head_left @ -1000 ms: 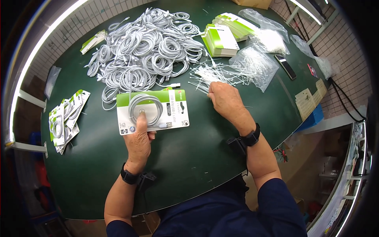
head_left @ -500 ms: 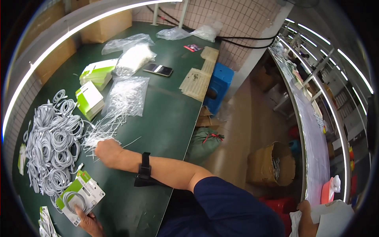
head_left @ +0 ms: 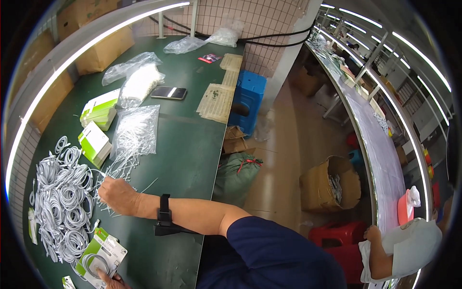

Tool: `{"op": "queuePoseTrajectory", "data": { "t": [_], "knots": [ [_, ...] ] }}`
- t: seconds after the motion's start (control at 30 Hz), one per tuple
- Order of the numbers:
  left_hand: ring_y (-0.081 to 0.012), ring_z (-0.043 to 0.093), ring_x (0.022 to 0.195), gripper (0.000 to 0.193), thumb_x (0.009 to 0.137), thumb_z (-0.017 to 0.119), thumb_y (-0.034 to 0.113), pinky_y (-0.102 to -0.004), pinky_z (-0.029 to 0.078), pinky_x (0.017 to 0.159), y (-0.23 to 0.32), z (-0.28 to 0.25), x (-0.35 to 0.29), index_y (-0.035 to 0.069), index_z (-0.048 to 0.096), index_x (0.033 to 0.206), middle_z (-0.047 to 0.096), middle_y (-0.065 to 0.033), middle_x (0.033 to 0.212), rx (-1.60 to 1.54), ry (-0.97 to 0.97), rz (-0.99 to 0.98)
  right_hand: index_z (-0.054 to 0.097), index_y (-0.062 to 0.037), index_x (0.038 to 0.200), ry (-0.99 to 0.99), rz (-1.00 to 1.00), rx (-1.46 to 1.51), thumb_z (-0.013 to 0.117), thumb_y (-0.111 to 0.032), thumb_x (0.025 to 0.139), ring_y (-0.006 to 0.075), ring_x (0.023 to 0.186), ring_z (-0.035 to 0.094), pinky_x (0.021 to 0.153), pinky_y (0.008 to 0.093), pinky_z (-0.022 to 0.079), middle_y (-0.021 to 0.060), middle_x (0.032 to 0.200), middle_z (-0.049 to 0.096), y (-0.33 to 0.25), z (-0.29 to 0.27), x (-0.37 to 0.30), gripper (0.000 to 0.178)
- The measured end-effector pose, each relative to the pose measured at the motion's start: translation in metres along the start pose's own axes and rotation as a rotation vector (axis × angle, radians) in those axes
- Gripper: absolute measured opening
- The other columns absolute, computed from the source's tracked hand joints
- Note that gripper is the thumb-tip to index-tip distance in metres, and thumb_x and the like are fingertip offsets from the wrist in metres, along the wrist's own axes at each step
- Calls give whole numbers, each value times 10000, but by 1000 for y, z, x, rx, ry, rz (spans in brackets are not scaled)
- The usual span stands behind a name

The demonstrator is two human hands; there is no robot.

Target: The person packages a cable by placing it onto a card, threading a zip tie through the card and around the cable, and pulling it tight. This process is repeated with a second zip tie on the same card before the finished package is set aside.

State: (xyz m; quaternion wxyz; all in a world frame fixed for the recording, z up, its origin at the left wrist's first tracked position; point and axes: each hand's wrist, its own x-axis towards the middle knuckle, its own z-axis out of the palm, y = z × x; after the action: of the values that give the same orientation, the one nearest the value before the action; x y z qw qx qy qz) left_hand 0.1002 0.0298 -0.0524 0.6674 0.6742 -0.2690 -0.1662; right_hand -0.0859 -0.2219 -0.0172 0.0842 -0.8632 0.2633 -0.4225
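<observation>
At the lower left, my left hand [head_left: 114, 280] is closed on a green-and-white packaging card [head_left: 113, 248] with a coiled grey cable [head_left: 88, 262] lying against it. My right hand [head_left: 119, 196] is curled over the near end of a loose spread of thin white plastic ties [head_left: 124, 166]. Its fingertips are hidden, so what they grip cannot be made out. Beyond it, a clear bag [head_left: 137, 130] holds more of the ties. Left of both hands is a big heap of coiled grey cables [head_left: 65, 202].
Stacks of green-and-white cards [head_left: 95, 146] stand behind the cable heap. Further back on the green table [head_left: 178, 168] are a phone [head_left: 168, 92], a bag of white material [head_left: 139, 84] and cardboard sheets [head_left: 214, 102]. Right of the table, a blue stool [head_left: 250, 98] and an open carton [head_left: 313, 190] stand on the floor.
The view has shifted, so the table sits further left in it. My right hand has moved slightly left over the ties. My left hand still holds the card and cable.
</observation>
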Motion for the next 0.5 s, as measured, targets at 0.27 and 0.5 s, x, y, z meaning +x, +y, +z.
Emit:
{"op": "queuePoseTrajectory", "data": {
  "t": [0.27, 0.5],
  "knots": [
    [-367, 673, 965, 474, 974, 631, 278, -468, 532, 847, -25, -34, 13, 3, 545, 1351, 695, -220, 1114, 1159, -136, 567, 601, -33, 783, 321, 203, 386, 726, -96, 834, 263, 722, 669, 651, 356, 538, 114, 782, 651, -5, -14, 14, 149],
    [-375, 680, 900, 271, 951, 649, 165, -456, 547, 762, 7, -10, -4, 26, 663, 1183, 703, -181, 1063, 1244, -121, 501, 667, 3, 826, 142, 442, 1025, 702, -51, 866, 125, 626, 623, 597, 270, 504, 67, 712, 679, 3, -21, 17, 76]
  ]
}}
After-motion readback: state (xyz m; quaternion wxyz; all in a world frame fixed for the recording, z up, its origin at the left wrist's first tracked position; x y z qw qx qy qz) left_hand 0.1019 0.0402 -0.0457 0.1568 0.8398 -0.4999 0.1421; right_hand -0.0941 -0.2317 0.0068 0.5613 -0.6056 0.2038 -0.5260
